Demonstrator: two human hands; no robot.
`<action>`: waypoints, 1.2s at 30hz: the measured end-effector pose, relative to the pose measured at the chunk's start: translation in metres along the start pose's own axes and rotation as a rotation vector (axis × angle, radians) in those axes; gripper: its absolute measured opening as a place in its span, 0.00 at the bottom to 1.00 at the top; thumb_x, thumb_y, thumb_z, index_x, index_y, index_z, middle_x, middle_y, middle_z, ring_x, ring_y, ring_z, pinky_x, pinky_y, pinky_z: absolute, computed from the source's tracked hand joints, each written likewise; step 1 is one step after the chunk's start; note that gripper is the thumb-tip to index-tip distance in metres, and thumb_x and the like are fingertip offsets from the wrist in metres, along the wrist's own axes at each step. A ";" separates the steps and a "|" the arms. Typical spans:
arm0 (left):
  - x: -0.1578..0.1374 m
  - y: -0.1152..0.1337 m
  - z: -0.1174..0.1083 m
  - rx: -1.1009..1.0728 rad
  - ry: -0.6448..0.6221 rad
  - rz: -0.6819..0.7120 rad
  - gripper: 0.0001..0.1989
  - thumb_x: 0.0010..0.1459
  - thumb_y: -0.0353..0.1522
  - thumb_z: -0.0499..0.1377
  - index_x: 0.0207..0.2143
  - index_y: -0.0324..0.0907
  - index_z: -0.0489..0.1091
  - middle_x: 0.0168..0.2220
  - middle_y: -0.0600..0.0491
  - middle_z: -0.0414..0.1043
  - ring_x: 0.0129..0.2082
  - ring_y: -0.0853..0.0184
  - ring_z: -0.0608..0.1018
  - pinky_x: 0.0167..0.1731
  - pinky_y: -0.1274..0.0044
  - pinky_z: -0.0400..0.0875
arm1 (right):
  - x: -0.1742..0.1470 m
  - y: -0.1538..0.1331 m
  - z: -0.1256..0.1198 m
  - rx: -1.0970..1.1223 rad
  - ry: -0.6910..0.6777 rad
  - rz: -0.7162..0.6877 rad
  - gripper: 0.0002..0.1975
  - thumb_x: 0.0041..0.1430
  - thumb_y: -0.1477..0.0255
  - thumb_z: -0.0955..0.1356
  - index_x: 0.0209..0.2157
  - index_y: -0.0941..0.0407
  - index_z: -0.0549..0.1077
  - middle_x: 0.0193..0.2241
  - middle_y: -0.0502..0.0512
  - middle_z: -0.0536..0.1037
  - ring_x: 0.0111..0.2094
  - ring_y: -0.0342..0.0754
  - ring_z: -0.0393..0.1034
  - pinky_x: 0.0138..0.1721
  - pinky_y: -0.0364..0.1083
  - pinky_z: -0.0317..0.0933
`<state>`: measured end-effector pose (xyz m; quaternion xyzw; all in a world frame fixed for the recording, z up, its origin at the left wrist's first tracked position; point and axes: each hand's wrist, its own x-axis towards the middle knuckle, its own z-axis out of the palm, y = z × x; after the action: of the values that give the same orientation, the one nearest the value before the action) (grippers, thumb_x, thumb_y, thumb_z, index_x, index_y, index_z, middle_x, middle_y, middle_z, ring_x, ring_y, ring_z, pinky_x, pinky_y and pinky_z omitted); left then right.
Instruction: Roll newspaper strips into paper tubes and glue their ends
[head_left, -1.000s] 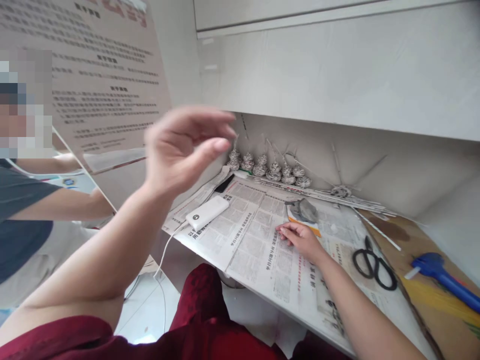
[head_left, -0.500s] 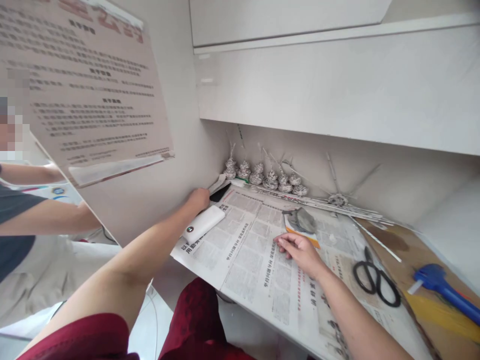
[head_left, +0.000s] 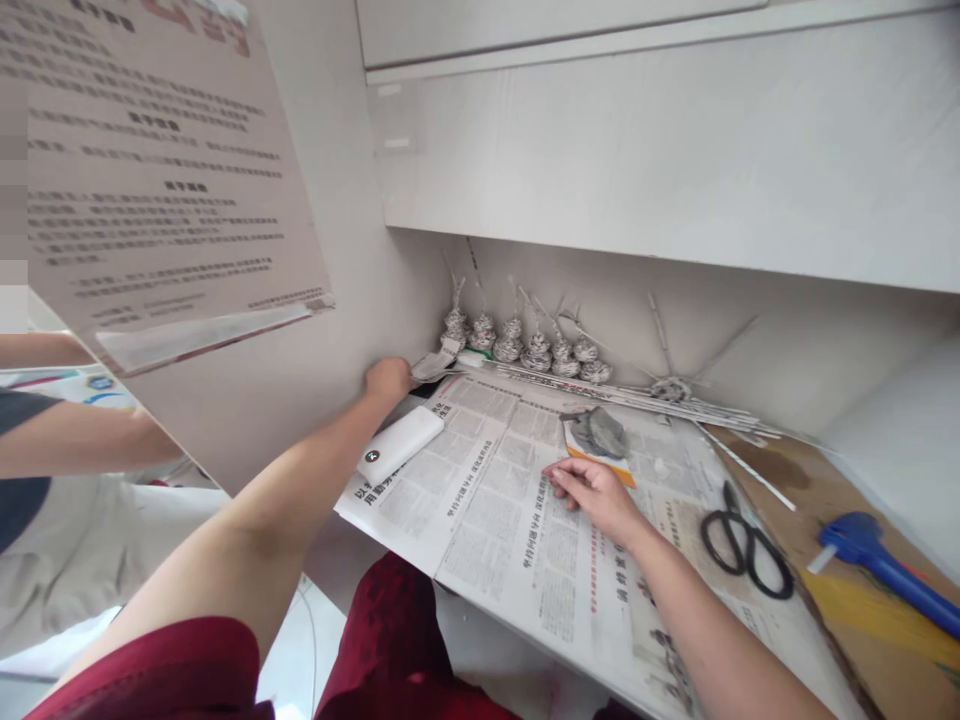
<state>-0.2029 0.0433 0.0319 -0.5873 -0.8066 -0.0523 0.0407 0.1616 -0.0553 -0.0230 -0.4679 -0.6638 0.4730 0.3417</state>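
Note:
At the left wall, my left hand [head_left: 388,379] is closed on the near end of some cut newspaper strips [head_left: 436,364]; its fingertips are partly hidden. Beneath the strips, part of a flat black object [head_left: 429,389] shows. A white power bank [head_left: 405,443] lies just nearer to me. My right hand [head_left: 591,490] rests over the newspaper sheet [head_left: 487,500], fingers loosely bent and slightly apart, with nothing visible in them. Beyond it is a grey crumpled cloth [head_left: 600,432] on a white and orange packet [head_left: 619,470].
Several woven paper gourds [head_left: 537,352] line the back wall beside long rolled-paper sticks [head_left: 600,392] and a started weave with upright spokes [head_left: 670,388]. Black scissors [head_left: 746,550] and a blue glue gun [head_left: 862,545] lie right. A cabinet [head_left: 637,170] overhangs. Another person's arm [head_left: 90,445] shows left.
My left hand has moved slightly back and up, and the newspaper strips now lie across more of the black object. My right hand stays almost where it was. The view has shifted slightly.

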 end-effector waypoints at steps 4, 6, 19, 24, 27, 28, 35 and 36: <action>0.001 -0.003 -0.002 -0.028 -0.023 0.009 0.19 0.49 0.44 0.59 0.39 0.42 0.74 0.39 0.43 0.75 0.40 0.58 0.76 0.34 0.77 0.67 | 0.000 0.000 0.000 0.007 0.002 0.000 0.17 0.52 0.59 0.67 0.35 0.59 0.74 0.27 0.54 0.74 0.26 0.43 0.66 0.24 0.41 0.62; 0.005 -0.005 -0.003 -0.038 -0.042 0.040 0.19 0.52 0.46 0.55 0.37 0.42 0.75 0.38 0.44 0.76 0.38 0.60 0.76 0.34 0.78 0.67 | -0.001 0.000 -0.001 0.004 0.001 0.003 0.17 0.52 0.59 0.67 0.35 0.59 0.74 0.27 0.54 0.74 0.27 0.43 0.66 0.24 0.41 0.62; -0.002 -0.001 -0.020 -0.085 0.113 0.001 0.19 0.53 0.43 0.56 0.44 0.43 0.72 0.42 0.44 0.74 0.43 0.56 0.74 0.39 0.73 0.67 | -0.002 -0.004 0.000 -0.008 0.002 0.014 0.17 0.52 0.59 0.67 0.34 0.58 0.75 0.25 0.52 0.73 0.24 0.41 0.65 0.24 0.41 0.61; -0.003 0.010 -0.030 -0.109 0.157 0.014 0.20 0.52 0.44 0.57 0.42 0.41 0.71 0.40 0.43 0.73 0.42 0.56 0.74 0.39 0.71 0.67 | -0.003 -0.007 0.000 -0.012 0.005 0.025 0.17 0.52 0.59 0.67 0.34 0.59 0.74 0.25 0.52 0.73 0.23 0.41 0.65 0.25 0.42 0.61; -0.002 0.010 -0.031 -0.107 0.156 0.005 0.24 0.52 0.48 0.56 0.43 0.38 0.70 0.40 0.41 0.73 0.42 0.55 0.74 0.39 0.70 0.67 | -0.003 -0.006 0.000 -0.006 0.001 0.013 0.17 0.52 0.58 0.67 0.34 0.59 0.75 0.25 0.52 0.73 0.22 0.40 0.65 0.25 0.42 0.61; -0.001 0.010 -0.031 -0.110 0.154 0.007 0.26 0.51 0.49 0.56 0.43 0.38 0.69 0.40 0.41 0.73 0.42 0.55 0.74 0.38 0.69 0.67 | -0.002 -0.005 -0.001 -0.005 -0.001 0.009 0.17 0.52 0.58 0.67 0.34 0.59 0.75 0.25 0.52 0.73 0.22 0.40 0.64 0.25 0.42 0.62; 0.014 0.006 -0.039 -0.119 0.079 0.030 0.30 0.46 0.54 0.56 0.40 0.39 0.71 0.40 0.41 0.73 0.41 0.54 0.74 0.35 0.72 0.67 | -0.001 -0.002 -0.002 -0.005 -0.007 0.015 0.17 0.52 0.58 0.67 0.35 0.58 0.75 0.25 0.52 0.73 0.22 0.40 0.64 0.25 0.41 0.62; 0.016 0.007 -0.040 -0.119 0.078 0.039 0.30 0.47 0.54 0.54 0.40 0.39 0.71 0.39 0.41 0.73 0.41 0.54 0.74 0.36 0.73 0.67 | -0.001 -0.002 -0.002 -0.005 -0.006 0.016 0.17 0.52 0.58 0.67 0.35 0.58 0.75 0.25 0.52 0.73 0.22 0.40 0.64 0.25 0.41 0.62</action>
<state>-0.2013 0.0552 0.0739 -0.6019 -0.7882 -0.1223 0.0380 0.1632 -0.0560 -0.0206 -0.4725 -0.6623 0.4753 0.3348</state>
